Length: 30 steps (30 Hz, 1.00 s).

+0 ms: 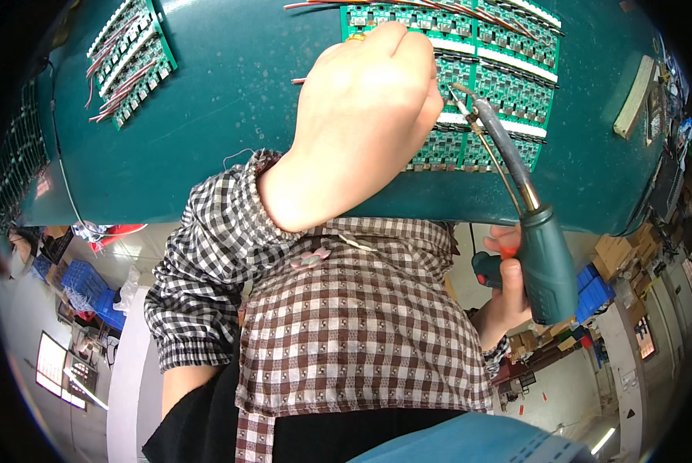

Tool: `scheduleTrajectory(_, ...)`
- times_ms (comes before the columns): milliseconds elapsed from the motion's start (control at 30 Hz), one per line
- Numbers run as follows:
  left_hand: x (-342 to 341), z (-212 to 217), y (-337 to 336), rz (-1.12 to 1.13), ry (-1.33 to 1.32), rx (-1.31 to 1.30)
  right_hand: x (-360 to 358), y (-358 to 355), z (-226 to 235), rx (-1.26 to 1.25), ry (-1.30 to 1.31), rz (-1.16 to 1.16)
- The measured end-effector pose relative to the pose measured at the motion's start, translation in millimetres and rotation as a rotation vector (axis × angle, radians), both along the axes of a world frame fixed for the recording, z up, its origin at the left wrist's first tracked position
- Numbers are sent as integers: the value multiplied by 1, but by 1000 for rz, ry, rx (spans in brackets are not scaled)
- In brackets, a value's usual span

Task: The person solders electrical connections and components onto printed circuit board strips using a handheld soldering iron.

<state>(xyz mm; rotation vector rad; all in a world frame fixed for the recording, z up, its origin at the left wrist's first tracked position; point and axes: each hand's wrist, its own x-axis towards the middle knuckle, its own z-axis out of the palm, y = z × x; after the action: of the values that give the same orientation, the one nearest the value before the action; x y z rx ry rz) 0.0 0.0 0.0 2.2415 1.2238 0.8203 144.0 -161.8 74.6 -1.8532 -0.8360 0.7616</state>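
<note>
My left hand [369, 123] is closed in a fist, knuckles up, over a panel of green circuit boards [508, 96]. Its fingertips are hidden beneath it, so what they pinch does not show. A short red wire end [298, 80] pokes out on the hand's left side. My right hand [508, 297] is wrapped around the dark green handle of a soldering gun [548, 266]. From that handle a metal barrel and a thin solder guide tube [499, 163] reach up and left, their tips meeting just over the boards beside my left knuckles.
Red and dark wires [408, 4] lie across the panel's far edge. A second green board panel [134, 65] with wires attached sits at the far left of the green tabletop [230, 85]. On the right is a pale bar-shaped block [634, 96]. Blue crates [87, 285] stand beyond the table.
</note>
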Motion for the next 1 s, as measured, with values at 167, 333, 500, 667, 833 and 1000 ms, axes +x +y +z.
scheduleTrajectory(167,1,0,0,6,-42,-35,2,-1,0,-20,18,34)
scheduleTrajectory(333,2,-2,1,12,-65,-22,4,-1,-1,-7,17,60)
scheduleTrajectory(500,2,-1,0,26,-62,-34,5,0,-1,-14,2,84)
scheduleTrajectory(667,2,0,0,34,-68,-28,4,2,-1,-27,-15,86)
scheduleTrajectory(833,2,-1,0,28,-59,-29,3,3,-1,10,-21,88)
scheduleTrajectory(1000,2,0,0,27,-61,-38,3,4,0,16,-38,77)
